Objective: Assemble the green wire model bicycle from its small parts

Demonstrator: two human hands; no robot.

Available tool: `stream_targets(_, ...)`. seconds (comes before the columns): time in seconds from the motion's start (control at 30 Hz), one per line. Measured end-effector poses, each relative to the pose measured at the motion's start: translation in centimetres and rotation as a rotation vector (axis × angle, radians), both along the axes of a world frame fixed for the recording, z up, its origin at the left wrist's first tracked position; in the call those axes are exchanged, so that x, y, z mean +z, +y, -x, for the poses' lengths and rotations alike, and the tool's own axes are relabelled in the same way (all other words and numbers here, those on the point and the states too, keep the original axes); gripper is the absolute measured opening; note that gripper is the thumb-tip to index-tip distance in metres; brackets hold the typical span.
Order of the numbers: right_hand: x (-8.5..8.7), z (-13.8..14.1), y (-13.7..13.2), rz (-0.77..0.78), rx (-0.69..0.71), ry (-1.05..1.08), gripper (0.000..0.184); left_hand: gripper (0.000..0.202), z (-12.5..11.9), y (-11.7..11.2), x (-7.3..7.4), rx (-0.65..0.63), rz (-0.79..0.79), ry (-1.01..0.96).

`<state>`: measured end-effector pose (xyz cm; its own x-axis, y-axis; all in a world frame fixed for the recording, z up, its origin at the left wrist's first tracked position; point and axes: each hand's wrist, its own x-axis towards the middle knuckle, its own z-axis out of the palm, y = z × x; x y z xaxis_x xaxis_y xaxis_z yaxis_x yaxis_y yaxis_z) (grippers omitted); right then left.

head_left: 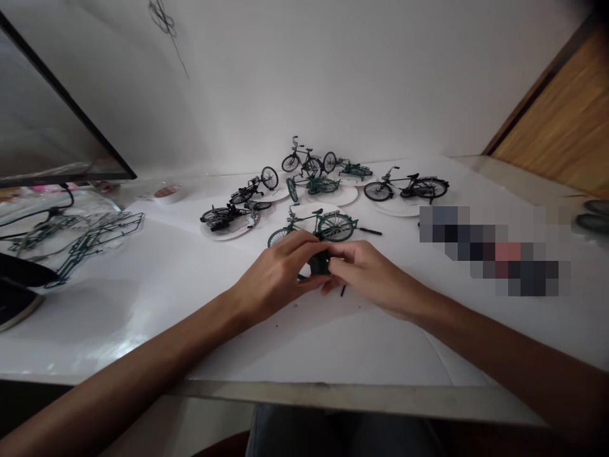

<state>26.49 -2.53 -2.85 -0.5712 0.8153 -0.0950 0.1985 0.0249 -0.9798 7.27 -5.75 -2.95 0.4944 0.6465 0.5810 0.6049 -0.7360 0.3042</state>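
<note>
Near the middle of the white table, my left hand (280, 270) and my right hand (368, 276) meet with their fingers closed around a small dark green part (318, 263). Its exact kind is mostly hidden by the fingers. Right behind my hands a green model bicycle (335, 226) stands upright, its front wheel partly covered by my left hand. A thin dark rod (370, 231) lies by its rear wheel, and a short dark stick (343, 291) lies just below my right hand.
Several black and green model bicycles stand or lie at the back, some on paper plates (404, 208). Green frame pieces (90, 244) lie at left near a dark screen (52, 108) and a small bowl (167, 193). A pixelated patch hides the right side. The table's front edge (304, 391) is close.
</note>
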Motion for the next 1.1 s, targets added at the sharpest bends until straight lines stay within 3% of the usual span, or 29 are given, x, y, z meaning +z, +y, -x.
stream_targets(0.13,0.3,-0.1,0.2,0.059,0.064,0.125,0.028,0.037,-0.1,0.1,-0.1,0.011,-0.024,-0.112)
stream_targets(0.3,0.1,0.3,0.0,0.019,0.015,0.191,0.026,0.034,-0.5,0.3,-0.4,0.011,-0.13,-0.115)
stream_targets(0.57,-0.1,0.4,0.3,0.276,0.004,0.45,0.019,0.045,-0.3,0.3,0.0,0.068,-0.04,-0.044)
stream_targets(0.77,-0.5,0.1,0.5,0.119,0.021,0.28,0.021,0.039,-0.1,0.1,0.7,0.016,0.021,-0.021)
stream_targets(0.93,-1.2,0.2,0.7,-0.097,-0.092,0.157,0.021,0.036,-0.3,-0.3,1.6,0.074,0.29,-0.171)
stream_targets(1.1,-0.5,0.0,1.3,-0.31,-0.067,0.012,0.025,0.038,2.0,0.4,2.8,-0.114,0.626,-0.342)
